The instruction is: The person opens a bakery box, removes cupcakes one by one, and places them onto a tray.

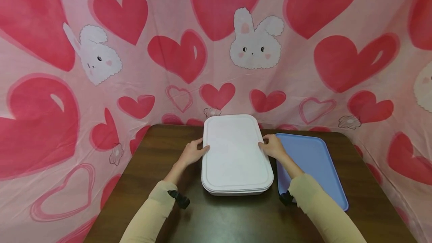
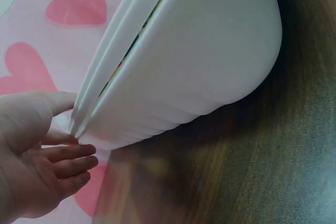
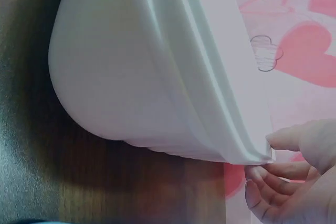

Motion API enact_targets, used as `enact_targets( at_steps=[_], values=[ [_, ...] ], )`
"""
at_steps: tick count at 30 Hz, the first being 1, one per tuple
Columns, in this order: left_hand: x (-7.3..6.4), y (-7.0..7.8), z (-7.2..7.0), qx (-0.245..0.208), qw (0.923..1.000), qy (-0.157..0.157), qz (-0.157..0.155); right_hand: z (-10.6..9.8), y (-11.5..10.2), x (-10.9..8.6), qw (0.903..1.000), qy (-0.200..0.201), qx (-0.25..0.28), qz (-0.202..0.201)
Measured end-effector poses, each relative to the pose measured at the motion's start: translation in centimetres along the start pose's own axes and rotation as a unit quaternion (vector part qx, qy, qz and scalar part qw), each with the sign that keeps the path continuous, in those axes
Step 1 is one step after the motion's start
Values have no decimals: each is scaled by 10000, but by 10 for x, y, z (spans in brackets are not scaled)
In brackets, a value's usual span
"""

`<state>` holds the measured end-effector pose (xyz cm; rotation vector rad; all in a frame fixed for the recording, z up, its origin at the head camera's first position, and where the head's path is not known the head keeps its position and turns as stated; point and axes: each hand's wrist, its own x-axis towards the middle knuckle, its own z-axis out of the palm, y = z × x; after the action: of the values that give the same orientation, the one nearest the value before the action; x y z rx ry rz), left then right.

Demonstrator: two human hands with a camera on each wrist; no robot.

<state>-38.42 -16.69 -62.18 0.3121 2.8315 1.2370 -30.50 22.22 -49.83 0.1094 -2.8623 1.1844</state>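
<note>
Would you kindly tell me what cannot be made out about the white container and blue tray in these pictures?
Contents of the white container, head view: hidden by the white lid.
Left wrist view: coloured slivers, too narrow to identify.
Container's full outline, both wrist views: cut off by the top edge.
Blue tray, head view: partly hidden by the right arm.

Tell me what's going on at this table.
A person's left hand and right hand pinch opposite edges of a white lid on a white container. In the left wrist view, a narrow gap shows between lid and container, with something coloured inside. A blue tray lies on the table to the right.
</note>
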Motion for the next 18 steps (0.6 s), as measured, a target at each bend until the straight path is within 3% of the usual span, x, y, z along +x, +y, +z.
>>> enact_targets(
  at_steps=[1, 7, 8, 11, 15, 18],
  values=[
    [-9, 12, -7, 36, 10000, -2, 84, -1, -1, 0, 10000, 16, 54, 23],
    [-18, 27, -15, 73, 9988, 309, 362, -7, -4, -2, 9993, 120, 353, 79],
    [-13, 21, -12, 49, 9985, 402, 370, -9, -4, -2, 9992, 110, 390, 68],
    [-33, 59, -31, -263, 9985, 392, 262, -15, -9, -4, 9980, 26, 621, 60],
    [-64, 115, -57, -698, 9967, 408, 74, -28, -17, -7, 9904, -355, 1337, -2],
    [-73, 132, -67, -752, 9963, 425, 28, -37, -23, -11, 9810, -661, 1826, 22]
  ],
)
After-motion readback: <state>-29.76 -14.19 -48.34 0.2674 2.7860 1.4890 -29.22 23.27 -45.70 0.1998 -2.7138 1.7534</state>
